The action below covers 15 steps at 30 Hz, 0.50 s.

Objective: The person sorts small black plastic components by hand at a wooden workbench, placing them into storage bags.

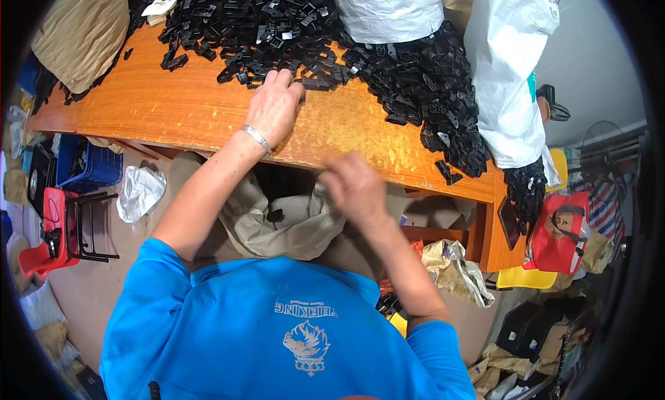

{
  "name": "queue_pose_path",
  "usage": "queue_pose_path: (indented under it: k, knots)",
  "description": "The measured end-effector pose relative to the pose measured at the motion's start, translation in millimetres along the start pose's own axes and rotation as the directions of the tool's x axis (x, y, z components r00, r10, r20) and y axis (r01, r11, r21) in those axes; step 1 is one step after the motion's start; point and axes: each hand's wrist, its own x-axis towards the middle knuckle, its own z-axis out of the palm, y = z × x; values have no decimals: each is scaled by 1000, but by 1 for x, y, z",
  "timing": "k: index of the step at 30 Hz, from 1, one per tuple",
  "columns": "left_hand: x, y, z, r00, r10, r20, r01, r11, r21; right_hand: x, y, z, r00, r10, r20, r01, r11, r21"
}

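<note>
My left hand (276, 109) is positioned at the upper centre of the frame, palm down over the orange-brown surface (173, 109). Its fingers are curled, partly closed, at the lower edge of a pile of black plastic parts (256, 33); I cannot tell whether a part is gripped. The pile extends across the upper centre toward the upper right, beside a tall white sack (506, 74). My right hand (357, 192), blurred, is half curled at the centre of the frame; I cannot tell its contents. An open greyish sack (277, 237) lies near it, left of centre.
</note>
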Motion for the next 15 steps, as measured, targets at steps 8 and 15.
queue_pose_path:
  k: [8,15]
  knots:
    - [1,24,2,990,128,-54,-128,992,-3,55,107,-53,985,86,-151,-141,903,-405]
    - [-20,52,0,991,129,19,-121,963,-240,67,100,-50,951,302,-61,-308,932,-189]
